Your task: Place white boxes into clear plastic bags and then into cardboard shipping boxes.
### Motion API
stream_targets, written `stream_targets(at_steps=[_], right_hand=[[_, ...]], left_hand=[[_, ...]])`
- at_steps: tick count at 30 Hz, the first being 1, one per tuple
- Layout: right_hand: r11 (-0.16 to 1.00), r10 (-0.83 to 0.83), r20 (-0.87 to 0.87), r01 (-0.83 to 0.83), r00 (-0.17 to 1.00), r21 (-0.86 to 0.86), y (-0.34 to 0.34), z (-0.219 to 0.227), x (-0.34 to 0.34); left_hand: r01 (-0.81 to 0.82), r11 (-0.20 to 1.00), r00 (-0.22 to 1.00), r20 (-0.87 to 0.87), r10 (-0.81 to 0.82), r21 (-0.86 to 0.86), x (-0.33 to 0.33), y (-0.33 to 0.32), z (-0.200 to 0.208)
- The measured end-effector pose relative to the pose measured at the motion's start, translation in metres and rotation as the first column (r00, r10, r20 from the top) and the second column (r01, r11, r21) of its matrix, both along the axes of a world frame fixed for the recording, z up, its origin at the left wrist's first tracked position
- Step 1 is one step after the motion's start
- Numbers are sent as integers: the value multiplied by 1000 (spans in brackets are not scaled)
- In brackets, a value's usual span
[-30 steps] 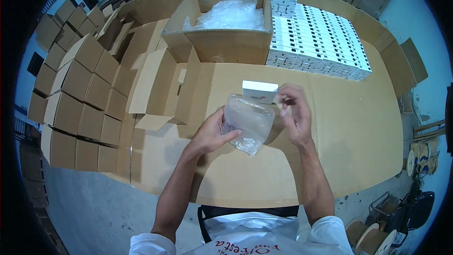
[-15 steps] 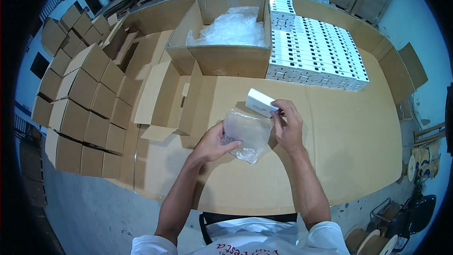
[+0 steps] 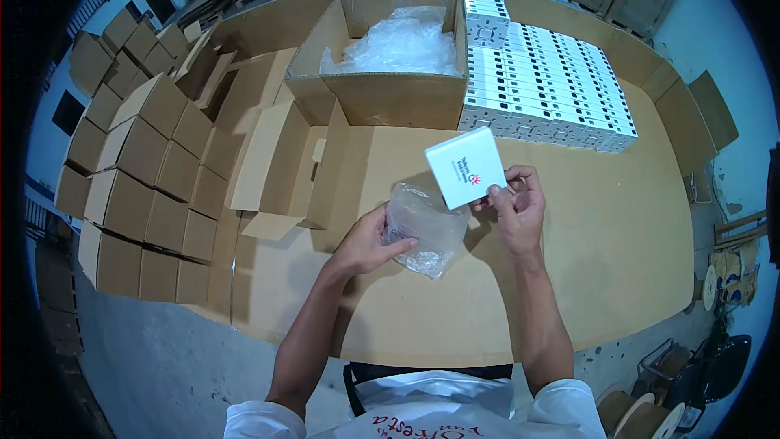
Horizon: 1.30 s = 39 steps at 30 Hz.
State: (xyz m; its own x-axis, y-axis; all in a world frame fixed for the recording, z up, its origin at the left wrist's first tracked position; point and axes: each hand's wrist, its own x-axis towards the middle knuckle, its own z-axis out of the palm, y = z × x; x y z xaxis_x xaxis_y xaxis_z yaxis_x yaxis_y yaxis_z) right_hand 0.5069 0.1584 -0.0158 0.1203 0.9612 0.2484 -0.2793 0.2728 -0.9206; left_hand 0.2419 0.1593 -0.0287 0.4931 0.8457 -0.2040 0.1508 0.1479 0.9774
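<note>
stacked brown cartons [image 3: 154,195] | open carton [image 3: 272,158] beside them | left hand [image 3: 362,245]: thumb and fingers pinching the clear plastic bag [image 3: 429,228] | white box [image 3: 465,164]: tilted, just beyond the bag's upper right, before the packed white boxes [image 3: 552,89] | right hand [image 3: 520,210]: thumb and fingers pinching the white box's lower right corner

The flat box [image 3: 463,161] is white, printed red and grey.
</note>
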Motion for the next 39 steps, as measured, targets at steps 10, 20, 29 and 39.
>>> stream_targets(at_steps=[10,20,29,39], right_hand=[[993,112,58,-113,992,17,-1,4,3],[994,106,134,-107,985,2,-2,1,0],[986,151,339,-116,929,-119,0,-1,1],[976,148,131,-123,980,-179,5,6,-9]], left_hand=[[-1,997,1000,-15,2,79,5,3,1],[14,998,998,-59,-10,68,3,3,-4],[-39,998,996,81,43,-48,19,-2,3],[-201,968,957,180,226,-148,27,3,-9]])
